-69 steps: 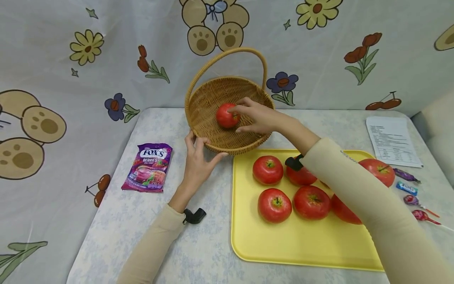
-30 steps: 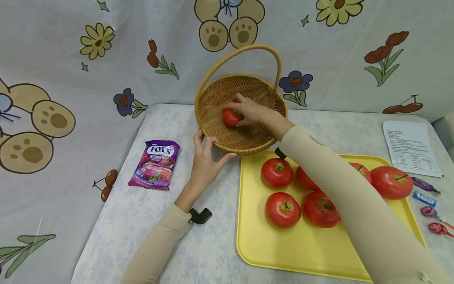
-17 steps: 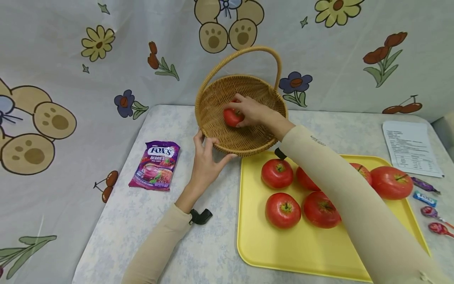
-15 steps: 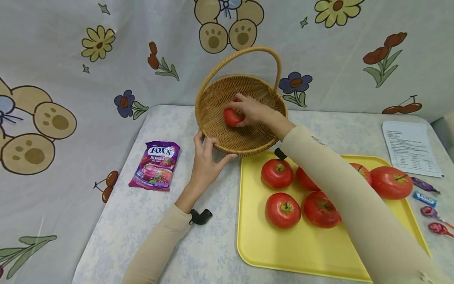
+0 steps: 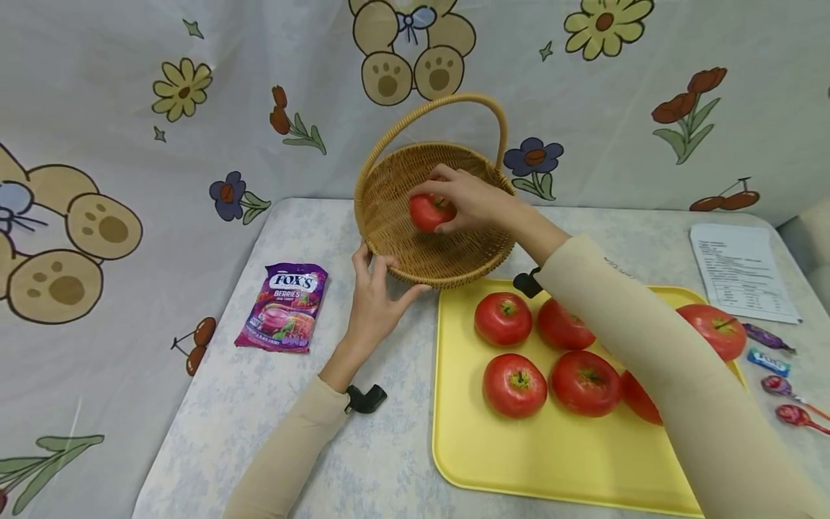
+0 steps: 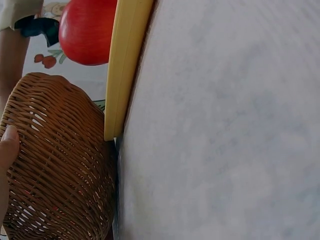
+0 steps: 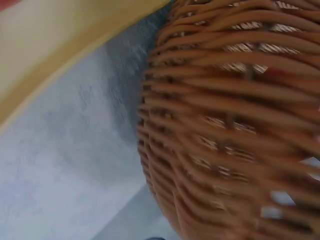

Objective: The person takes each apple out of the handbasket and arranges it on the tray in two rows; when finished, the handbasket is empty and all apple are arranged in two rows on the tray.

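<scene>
A woven wicker basket [image 5: 454, 263] with a tall handle stands on the table behind a yellow tray [image 5: 551, 461]. My right hand [image 5: 463, 202] reaches into the basket and grips a red apple [image 5: 428, 213] just above its floor. My left hand [image 5: 375, 292] holds the basket's near left rim, thumb and fingers spread against the weave. The left wrist view shows the basket wall [image 6: 55, 165] beside the tray edge [image 6: 125, 65] and a fingertip [image 6: 7, 145]. The right wrist view is filled by blurred basket weave [image 7: 235, 125].
Several red apples [image 5: 512, 382] lie on the yellow tray. A purple candy bag [image 5: 283, 306] lies left of the basket. A printed sheet [image 5: 739, 272] and wrapped sweets [image 5: 772, 360] sit at the right edge. A patterned cloth hangs behind the table.
My right hand has turned and lifted the apple slightly inside the basket. The left hand stays on the rim. The view has shifted a little.
</scene>
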A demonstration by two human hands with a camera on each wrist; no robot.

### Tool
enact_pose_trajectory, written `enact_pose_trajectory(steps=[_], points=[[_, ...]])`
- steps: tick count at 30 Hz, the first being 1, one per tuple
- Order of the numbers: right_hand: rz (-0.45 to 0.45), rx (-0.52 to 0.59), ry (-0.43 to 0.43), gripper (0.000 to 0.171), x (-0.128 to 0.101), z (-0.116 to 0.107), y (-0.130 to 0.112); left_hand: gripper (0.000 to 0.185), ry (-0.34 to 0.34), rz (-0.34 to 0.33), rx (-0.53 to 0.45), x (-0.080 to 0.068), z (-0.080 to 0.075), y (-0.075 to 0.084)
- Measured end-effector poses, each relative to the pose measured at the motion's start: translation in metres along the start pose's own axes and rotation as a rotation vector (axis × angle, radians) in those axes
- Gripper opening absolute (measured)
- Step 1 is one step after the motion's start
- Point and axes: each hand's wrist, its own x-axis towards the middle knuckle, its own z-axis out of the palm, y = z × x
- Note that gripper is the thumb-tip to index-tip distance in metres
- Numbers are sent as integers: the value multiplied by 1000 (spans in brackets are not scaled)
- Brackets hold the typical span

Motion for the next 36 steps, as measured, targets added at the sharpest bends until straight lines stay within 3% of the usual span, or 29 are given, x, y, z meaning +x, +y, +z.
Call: enact_pose_trajectory(steps=[14,23,30,36], points=[[-37,-14,66,69,-66,-35,-19,56,-3,-12,-6,-2,0,3],[-109,-8,151,70,-117,-51,-28,55,2,-3,-9,-3,0,4],[-20,-34,145,75,-178,-62,-35,55,0,-1,-20,-3,-1,4],[180,-51,137,82,-242,-65,-40,54,-7,0,-19,-2,-1,4]])
